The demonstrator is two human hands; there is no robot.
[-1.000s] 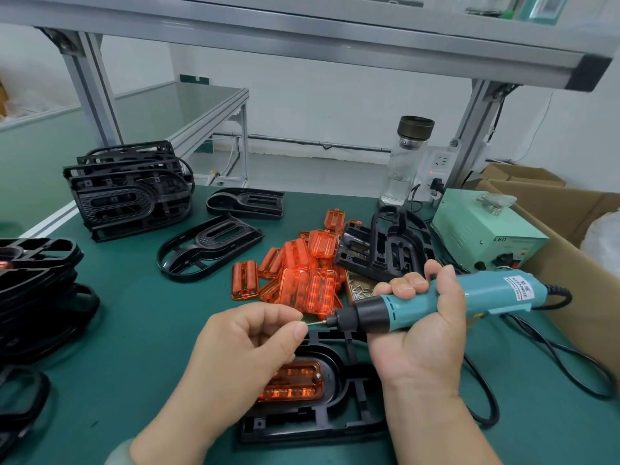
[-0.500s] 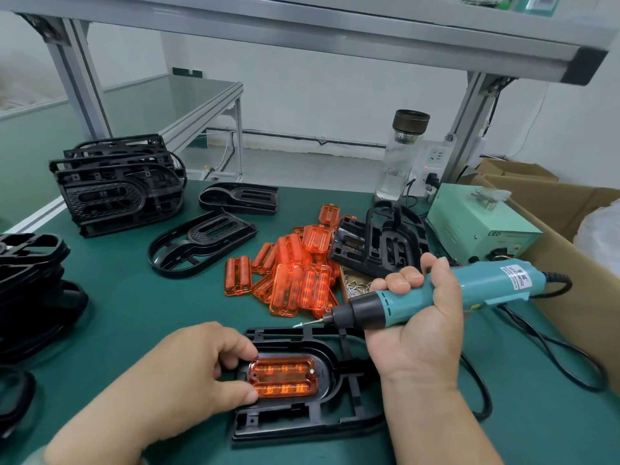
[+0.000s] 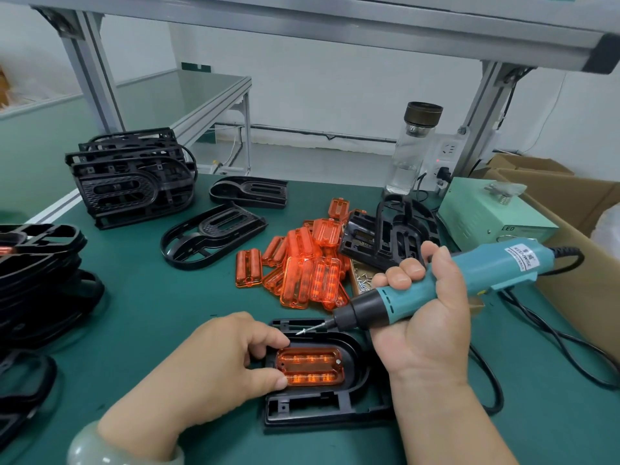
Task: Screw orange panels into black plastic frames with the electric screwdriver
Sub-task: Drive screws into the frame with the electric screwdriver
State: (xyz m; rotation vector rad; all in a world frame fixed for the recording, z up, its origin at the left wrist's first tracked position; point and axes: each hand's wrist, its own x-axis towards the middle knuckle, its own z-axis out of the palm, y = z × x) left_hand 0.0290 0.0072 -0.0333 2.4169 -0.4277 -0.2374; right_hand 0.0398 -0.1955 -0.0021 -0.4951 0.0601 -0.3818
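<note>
Both hands are busy in the head view: my left hand (image 3: 214, 374) has forefinger and thumb curled onto the black frame (image 3: 318, 407) at the left end of its orange panel (image 3: 310, 365), and my right hand (image 3: 426, 323) is wrapped around the teal electric screwdriver (image 3: 469, 280). Its bit slants down to the left, carrying a screw (image 3: 303, 331) just above the frame's far rim. This frame lies flat on the green worktop (image 3: 151, 313) nearest me, with the ribbed, translucent panel seated in its oval recess and one screw head (image 3: 338, 361) showing at the panel's right end. Behind my right fingers I can make out a small box of screws (image 3: 362, 283), mostly hidden. A cardboard box (image 3: 587, 263) stands at the right edge; I cannot tell what it holds. A loose heap of orange panels (image 3: 308, 263) lies mid-worktop, with a frame propped upright (image 3: 389, 236) just right of it. Two single frames (image 3: 211, 236) (image 3: 250, 193) lie farther left, a stack of frames (image 3: 134, 182) stands beyond them, and another stack (image 3: 37, 263) sits at the left edge. A pale green power unit (image 3: 486, 213) and a glass bottle (image 3: 412, 152) stand at the back right, and the screwdriver's black cable (image 3: 536, 330) loops across the worktop.
</note>
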